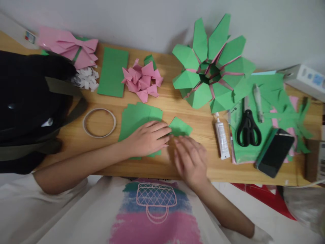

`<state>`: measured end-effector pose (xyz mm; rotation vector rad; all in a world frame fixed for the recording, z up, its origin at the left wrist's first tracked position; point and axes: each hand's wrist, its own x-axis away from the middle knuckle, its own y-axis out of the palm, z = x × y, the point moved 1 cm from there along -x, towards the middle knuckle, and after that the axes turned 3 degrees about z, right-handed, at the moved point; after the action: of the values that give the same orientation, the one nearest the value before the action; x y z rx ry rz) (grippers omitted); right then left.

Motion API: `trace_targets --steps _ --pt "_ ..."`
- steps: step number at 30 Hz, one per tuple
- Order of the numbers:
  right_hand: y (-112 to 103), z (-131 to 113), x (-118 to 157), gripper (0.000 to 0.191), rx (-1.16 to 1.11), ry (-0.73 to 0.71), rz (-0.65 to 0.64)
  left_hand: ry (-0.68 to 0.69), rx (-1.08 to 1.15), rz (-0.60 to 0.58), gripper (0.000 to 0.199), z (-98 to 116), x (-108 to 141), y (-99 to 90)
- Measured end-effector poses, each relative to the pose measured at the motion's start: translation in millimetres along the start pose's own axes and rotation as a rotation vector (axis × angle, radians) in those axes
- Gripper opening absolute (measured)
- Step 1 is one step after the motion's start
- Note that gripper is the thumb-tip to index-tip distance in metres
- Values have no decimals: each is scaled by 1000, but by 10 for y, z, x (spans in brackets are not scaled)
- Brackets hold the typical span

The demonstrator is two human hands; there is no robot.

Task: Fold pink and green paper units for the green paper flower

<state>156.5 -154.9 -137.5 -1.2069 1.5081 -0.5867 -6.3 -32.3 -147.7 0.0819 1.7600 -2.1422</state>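
A small piece of green paper [180, 126] lies on the table with its near edge at my fingertips. My left hand [149, 137] is open, its fingers stretched out flat over a fanned stack of green paper pieces [134, 117], the tips reaching the small piece's left corner. Slightly blurred, my right hand [191, 157] bends its fingers loosely at the small piece's near edge. Its thumb stays apart from the fingers, with no grip visible. The hands almost meet, partly hiding that edge.
Behind stand a large green-and-pink folded paper form [212, 67] and pink folded pieces [142, 81]. A tape roll [99, 122] and black bag [30, 108] lie left. To the right are a glue tube [222, 139], scissors [248, 128], a phone [275, 154] and green scraps [274, 91].
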Motion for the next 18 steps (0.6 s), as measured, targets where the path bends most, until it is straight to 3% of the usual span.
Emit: trace_targets --steps 3,6,18 --pt "34 -106 96 55 6 1 -166 5 6 39 24 2 -5 -1" --pt "78 -98 147 65 50 37 -245 17 10 66 22 4 2 3" --pt "122 -71 154 68 91 62 -255 -17 23 49 22 7 51 24"
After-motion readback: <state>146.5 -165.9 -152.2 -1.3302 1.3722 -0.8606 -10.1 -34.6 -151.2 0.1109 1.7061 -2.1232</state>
